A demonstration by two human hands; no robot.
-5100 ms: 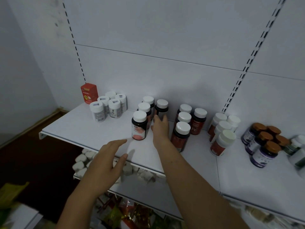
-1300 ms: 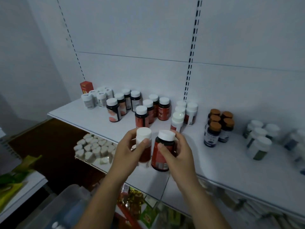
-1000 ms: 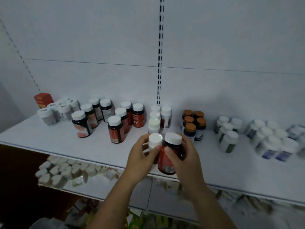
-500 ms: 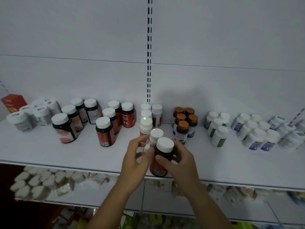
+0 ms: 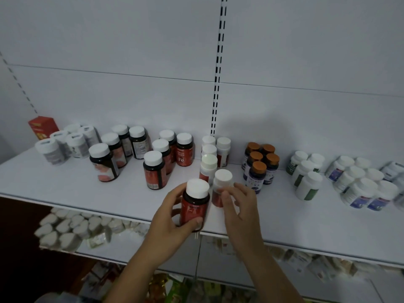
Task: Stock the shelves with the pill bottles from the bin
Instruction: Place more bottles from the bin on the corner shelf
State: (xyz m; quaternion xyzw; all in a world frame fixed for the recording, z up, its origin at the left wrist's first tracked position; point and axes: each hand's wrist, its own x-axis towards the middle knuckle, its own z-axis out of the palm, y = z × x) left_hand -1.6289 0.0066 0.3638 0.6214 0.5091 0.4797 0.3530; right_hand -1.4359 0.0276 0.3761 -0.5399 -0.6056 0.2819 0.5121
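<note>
- White shelf is running across mid-frame, carrying bottle groups; red box is standing at far left.
- Left hand is gripping red bottle at lower centre, fingers curling round it, over the shelf's front edge.
- Right hand is pinching white bottle just right of it, thumb lying across its front.

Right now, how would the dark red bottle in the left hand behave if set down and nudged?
The dark red bottle looks rigid; the left hand wraps it without denting it. Its glossy wall may be slippery. Cylindrical and taller than wide, it would probably stand on the shelf, yet might tip if pushed near its cap.
</note>
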